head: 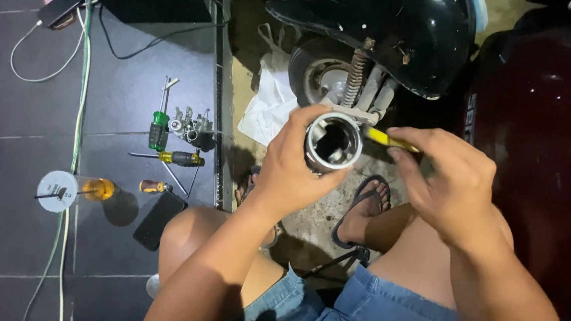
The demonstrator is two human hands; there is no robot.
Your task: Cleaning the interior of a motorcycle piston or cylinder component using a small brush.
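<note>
A seated person's left hand [291,170] is wrapped around a hollow metal cylinder [332,142], its open end turned up toward the camera. The right hand [449,182] pinches a yellow-handled tool [389,139], whose tip meets the cylinder's rim just beside the left fingers. Beyond both hands stands a black scooter [390,26] with its front wheel [316,74]. Well off to the left of the left hand, screwdrivers [171,155], a small metal engine part [191,127], a dark phone [158,219] and a lidded cup of amber drink [76,190] lie on dark floor tiles [6,99].
</note>
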